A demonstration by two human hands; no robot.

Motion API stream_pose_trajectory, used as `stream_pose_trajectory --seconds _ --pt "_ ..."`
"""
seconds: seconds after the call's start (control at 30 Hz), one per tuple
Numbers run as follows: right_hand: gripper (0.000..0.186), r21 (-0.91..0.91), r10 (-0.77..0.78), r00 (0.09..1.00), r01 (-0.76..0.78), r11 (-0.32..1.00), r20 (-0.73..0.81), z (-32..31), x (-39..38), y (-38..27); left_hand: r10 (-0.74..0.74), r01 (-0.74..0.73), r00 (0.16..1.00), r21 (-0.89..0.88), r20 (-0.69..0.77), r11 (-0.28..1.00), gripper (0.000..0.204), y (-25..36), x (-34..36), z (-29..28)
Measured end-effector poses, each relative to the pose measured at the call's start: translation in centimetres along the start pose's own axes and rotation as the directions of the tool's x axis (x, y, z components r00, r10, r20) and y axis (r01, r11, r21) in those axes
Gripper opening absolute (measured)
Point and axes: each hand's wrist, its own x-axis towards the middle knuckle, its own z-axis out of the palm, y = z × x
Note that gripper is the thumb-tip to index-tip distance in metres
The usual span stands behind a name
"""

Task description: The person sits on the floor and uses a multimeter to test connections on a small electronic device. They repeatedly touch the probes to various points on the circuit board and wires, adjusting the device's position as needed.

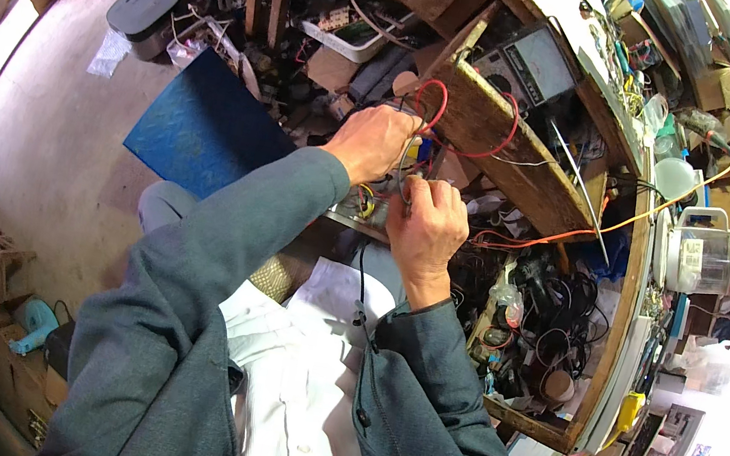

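While the right hand (pixel 427 228) pinches a dark wire (pixel 403 175), the left hand's (pixel 374 142) grip hidden, red wire (pixel 445 105) at one o'clock could catch the board (pixel 535 180) and pull loose.

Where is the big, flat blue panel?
In the head view, the flat blue panel is left of the bare left hand, lower and further right than the dark grey lidded bin.

A bright red wire (pixel 446 101) curls up in a round loop. A thin grey wire (pixel 401 169) bends softly just beside it, nearer the person's body.
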Motion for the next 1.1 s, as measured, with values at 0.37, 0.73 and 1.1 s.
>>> stream_pose_trajectory --seconds 0.37,0.73,1.1 --pt "0.030 -0.008 -0.021 0.997 0.020 1.000 -0.071 -0.2 0.0 -0.1 0.002 -0.007 0.998 -0.090 -0.057 0.996 0.029 1.0 -2.0 -0.4" --pt "0.025 0.020 -0.016 0.993 0.018 1.000 -0.120 0.1 0.1 0.1 0.019 -0.024 0.998 -0.070 -0.066 0.997 0.028 1.2 -2.4 -0.6" --pt "0.030 0.100 0.060 0.969 -0.037 0.994 -0.238 0.0 -0.7 0.2 -0.005 0.000 0.998 -0.092 -0.055 0.996 0.022 2.0 -2.6 -2.0"
